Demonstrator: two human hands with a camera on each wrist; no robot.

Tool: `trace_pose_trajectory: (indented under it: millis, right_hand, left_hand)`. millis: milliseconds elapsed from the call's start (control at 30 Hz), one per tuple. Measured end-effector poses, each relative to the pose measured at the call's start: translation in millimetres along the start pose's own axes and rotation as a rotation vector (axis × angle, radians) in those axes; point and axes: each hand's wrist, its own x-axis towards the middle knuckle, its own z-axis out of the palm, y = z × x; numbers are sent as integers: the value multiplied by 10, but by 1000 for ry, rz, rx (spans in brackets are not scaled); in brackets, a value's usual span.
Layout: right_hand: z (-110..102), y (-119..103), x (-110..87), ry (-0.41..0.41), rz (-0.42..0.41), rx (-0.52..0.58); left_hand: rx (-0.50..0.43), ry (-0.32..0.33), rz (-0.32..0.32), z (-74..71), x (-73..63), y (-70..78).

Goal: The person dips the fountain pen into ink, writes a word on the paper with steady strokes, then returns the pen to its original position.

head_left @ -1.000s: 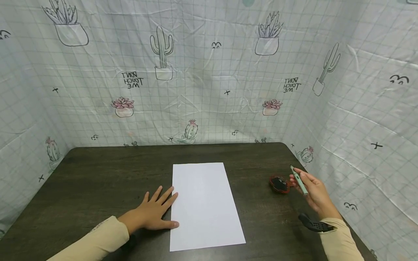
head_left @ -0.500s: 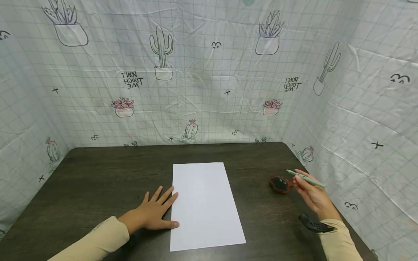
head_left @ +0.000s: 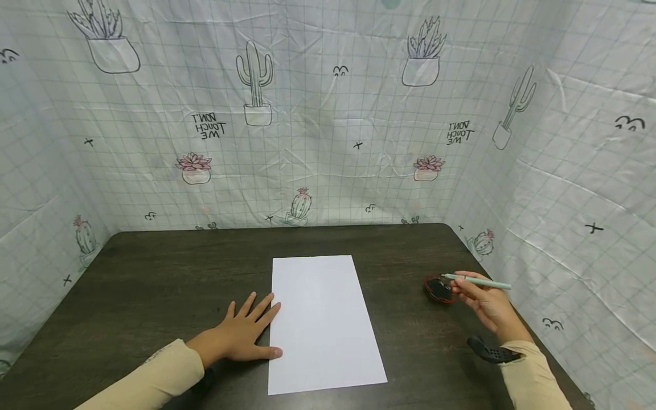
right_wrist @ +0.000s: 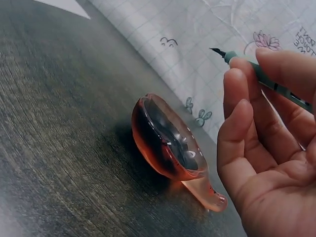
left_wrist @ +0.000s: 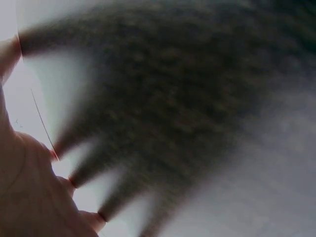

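A blank white sheet of paper (head_left: 323, 324) lies on the dark table. My left hand (head_left: 238, 337) rests flat with fingers spread, its thumb and fingertips on or by the sheet's left edge. At the right, my right hand (head_left: 489, 308) pinches a pale green fountain pen (head_left: 489, 282) between thumb and fingers. The nib points left, raised above the table. Just under and left of these fingers stands a small translucent orange-red dish (right_wrist: 143, 145) with a short handle and dark liquid in it. The left wrist view is mostly dark and blurred, with part of the left hand (left_wrist: 29, 187) showing.
The dark wood table (head_left: 164, 273) meets a white fabric backdrop (head_left: 328, 114) printed with cacti at the back and sides. A black band (head_left: 493, 351) circles the right wrist.
The fountain pen has turned in my right hand, from slanting down to the right to nearly level, its nib now close above the dish. My left hand and the paper have stayed put.
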Motion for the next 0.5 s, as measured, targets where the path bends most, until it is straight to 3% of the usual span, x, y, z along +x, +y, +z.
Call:
trace_pose_trajectory:
  millis: [133, 367, 500]
  right_hand:
    - [8, 18, 37, 27, 21, -149]
    - [-3, 26, 94, 128, 91, -717]
    - [-3, -14, 111, 143, 145, -941]
  left_hand:
    - [-2, -4, -5, 8, 2, 4]
    - [-6, 2, -4, 14, 20, -5]
    - [-11, -1, -3, 16, 29, -24]
